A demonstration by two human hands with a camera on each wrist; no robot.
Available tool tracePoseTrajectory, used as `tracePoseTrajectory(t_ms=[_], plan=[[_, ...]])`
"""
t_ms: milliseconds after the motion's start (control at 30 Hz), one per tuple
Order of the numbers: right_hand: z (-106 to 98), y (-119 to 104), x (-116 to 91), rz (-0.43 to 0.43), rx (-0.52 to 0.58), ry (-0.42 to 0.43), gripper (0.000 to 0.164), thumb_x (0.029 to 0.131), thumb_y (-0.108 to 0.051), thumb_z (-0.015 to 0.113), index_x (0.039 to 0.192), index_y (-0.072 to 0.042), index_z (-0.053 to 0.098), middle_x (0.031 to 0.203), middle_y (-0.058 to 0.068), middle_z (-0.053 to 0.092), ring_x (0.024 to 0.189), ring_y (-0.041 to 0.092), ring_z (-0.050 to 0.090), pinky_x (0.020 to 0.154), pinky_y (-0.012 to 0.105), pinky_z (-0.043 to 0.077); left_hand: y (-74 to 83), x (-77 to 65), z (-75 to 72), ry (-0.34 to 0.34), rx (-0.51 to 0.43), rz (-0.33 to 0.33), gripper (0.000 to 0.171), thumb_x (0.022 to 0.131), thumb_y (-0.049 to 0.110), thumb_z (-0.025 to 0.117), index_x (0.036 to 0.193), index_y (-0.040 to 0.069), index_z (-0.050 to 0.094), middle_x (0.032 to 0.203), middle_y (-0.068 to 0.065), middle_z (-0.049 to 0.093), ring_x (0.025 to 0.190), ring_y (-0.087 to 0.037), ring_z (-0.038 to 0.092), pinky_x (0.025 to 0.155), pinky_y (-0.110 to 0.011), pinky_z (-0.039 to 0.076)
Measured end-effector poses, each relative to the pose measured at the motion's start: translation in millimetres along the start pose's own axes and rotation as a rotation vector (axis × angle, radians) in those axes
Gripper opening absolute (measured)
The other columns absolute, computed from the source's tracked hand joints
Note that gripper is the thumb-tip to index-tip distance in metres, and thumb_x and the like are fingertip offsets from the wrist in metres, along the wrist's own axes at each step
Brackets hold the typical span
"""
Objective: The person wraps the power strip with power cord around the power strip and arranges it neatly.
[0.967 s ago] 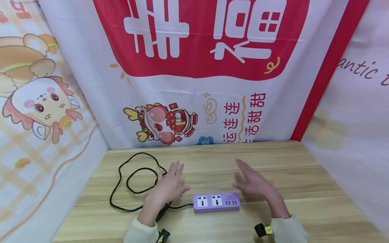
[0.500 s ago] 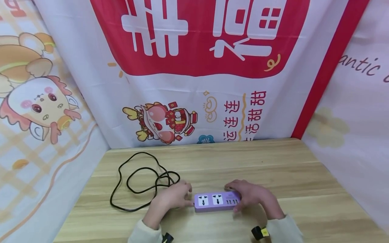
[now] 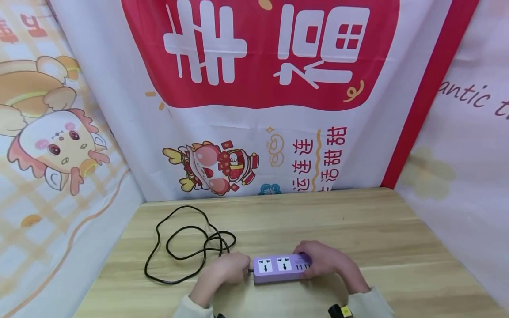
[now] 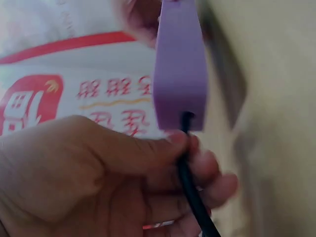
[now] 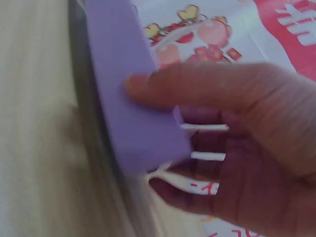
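A purple power strip point(image 3: 274, 276) with two white sockets and several USB ports is at the front middle of the wooden table. Its right end is gripped by my right hand point(image 3: 324, 259), thumb on the near side, as the right wrist view shows on the strip's purple side point(image 5: 131, 113). My left hand point(image 3: 232, 268) pinches the black cord point(image 4: 187, 173) between thumb and fingers, just beside where it enters the strip's left end. More of the cord point(image 3: 191, 227) lies in loose loops behind and left of the left hand. The plug is not visible.
The wooden table point(image 3: 358, 225) ends at a hanging white cloth point(image 3: 139, 132) with red print at the back. Patterned cloths also stand along the left point(image 3: 47, 229) and right point(image 3: 457, 185) sides.
Both hands have come down from above the table to the strip. The left hand has closed on the cord, the right hand on the strip's right end. The strip has hardly moved.
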State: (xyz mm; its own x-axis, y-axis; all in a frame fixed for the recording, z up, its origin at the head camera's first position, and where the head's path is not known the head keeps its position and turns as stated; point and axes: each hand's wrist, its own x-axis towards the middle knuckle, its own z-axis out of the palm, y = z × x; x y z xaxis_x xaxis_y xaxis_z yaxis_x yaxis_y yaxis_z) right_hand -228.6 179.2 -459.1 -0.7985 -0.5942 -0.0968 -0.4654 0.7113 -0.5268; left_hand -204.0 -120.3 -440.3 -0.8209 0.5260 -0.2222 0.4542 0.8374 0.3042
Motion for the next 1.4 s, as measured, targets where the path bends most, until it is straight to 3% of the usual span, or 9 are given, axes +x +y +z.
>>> tracePoseTrajectory(t_ms=[200,367,600,700,833,967,1133,1300,1400], plan=[[-10.3,8.7,-4.6,0.036,0.151,0.152,0.054,0.078,-0.041,0.080,0.126,-0.021,0.064,0.117,-0.007,0.065,0.104,0.013,0.058,0.091,0.039,0.049,-14.9,-0.1,-12.8,0.179,-0.199,0.128,0.010,0.101,0.010,0.055,0.097,0.006,0.063,0.072,0.006,0.057,0.062,-0.003,0.049,0.057,-0.021,0.045],[-17.4,10.4,-6.7,0.001,0.321,0.311,0.056,0.080,-0.043,0.082,0.128,-0.022,0.063,0.119,0.000,0.067,0.103,0.018,0.061,0.088,0.031,0.052,-16.4,0.3,-24.5,0.283,-0.335,0.124,0.017,0.103,0.010,0.052,0.098,0.005,0.067,0.066,0.006,0.055,0.056,-0.003,0.050,0.052,-0.020,0.043],[-31.0,3.3,-13.7,0.049,0.556,0.466,0.052,0.079,-0.031,0.085,0.126,-0.021,0.066,0.123,0.010,0.065,0.103,0.025,0.062,0.082,0.029,0.055,-15.8,0.6,-32.2,0.335,-0.590,0.107,0.023,0.105,0.007,0.046,0.109,-0.002,0.067,0.079,-0.006,0.067,0.067,-0.014,0.066,0.058,-0.026,0.055],[-38.5,-2.0,-15.9,0.072,0.586,0.515,0.055,0.082,-0.030,0.083,0.131,-0.014,0.063,0.126,0.015,0.063,0.103,0.028,0.059,0.080,0.029,0.056,-16.6,-0.5,-34.7,0.347,-0.732,0.125,0.024,0.106,0.008,0.044,0.108,-0.004,0.065,0.083,-0.013,0.070,0.074,-0.017,0.070,0.070,-0.032,0.060],[-44.6,-6.8,-13.1,0.125,0.625,0.576,0.060,0.083,-0.034,0.082,0.134,-0.012,0.060,0.132,0.014,0.060,0.109,0.029,0.057,0.083,0.027,0.055,-12.3,-3.2,-38.3,0.333,-0.874,0.153,0.024,0.107,0.010,0.042,0.108,-0.005,0.061,0.091,-0.017,0.071,0.084,-0.020,0.072,0.082,-0.035,0.060],[-45.9,-8.6,-5.7,0.155,0.682,0.627,0.061,0.082,-0.036,0.082,0.135,-0.013,0.060,0.134,0.012,0.059,0.115,0.029,0.056,0.087,0.027,0.054,0.7,-2.2,-37.4,0.313,-0.911,0.215,0.024,0.108,0.011,0.040,0.111,-0.005,0.058,0.098,-0.020,0.072,0.091,-0.023,0.073,0.088,-0.035,0.058],[-44.3,-11.9,3.9,0.171,0.745,0.667,0.064,0.082,-0.035,0.083,0.136,-0.012,0.059,0.133,0.012,0.059,0.115,0.026,0.057,0.087,0.025,0.055,13.1,4.8,-30.9,0.395,-0.880,0.303,0.026,0.107,0.016,0.042,0.114,-0.003,0.058,0.102,-0.020,0.073,0.095,-0.024,0.072,0.091,-0.034,0.057],[-41.5,-21.5,10.9,0.172,0.847,0.660,0.061,0.083,-0.031,0.082,0.136,-0.011,0.059,0.134,0.011,0.058,0.116,0.024,0.057,0.088,0.026,0.055,17.7,12.6,-20.5,0.457,-0.881,0.345,0.030,0.106,0.017,0.044,0.110,-0.006,0.062,0.100,-0.019,0.075,0.098,-0.015,0.070,0.094,-0.030,0.055],[-38.5,-28.5,13.4,0.122,0.904,0.620,0.056,0.084,-0.026,0.081,0.134,-0.008,0.060,0.133,0.011,0.059,0.115,0.023,0.059,0.090,0.027,0.055,20.8,19.7,-11.4,0.465,-0.884,0.391,0.035,0.105,0.019,0.043,0.107,-0.008,0.066,0.096,-0.020,0.075,0.100,-0.011,0.069,0.095,-0.027,0.053]])
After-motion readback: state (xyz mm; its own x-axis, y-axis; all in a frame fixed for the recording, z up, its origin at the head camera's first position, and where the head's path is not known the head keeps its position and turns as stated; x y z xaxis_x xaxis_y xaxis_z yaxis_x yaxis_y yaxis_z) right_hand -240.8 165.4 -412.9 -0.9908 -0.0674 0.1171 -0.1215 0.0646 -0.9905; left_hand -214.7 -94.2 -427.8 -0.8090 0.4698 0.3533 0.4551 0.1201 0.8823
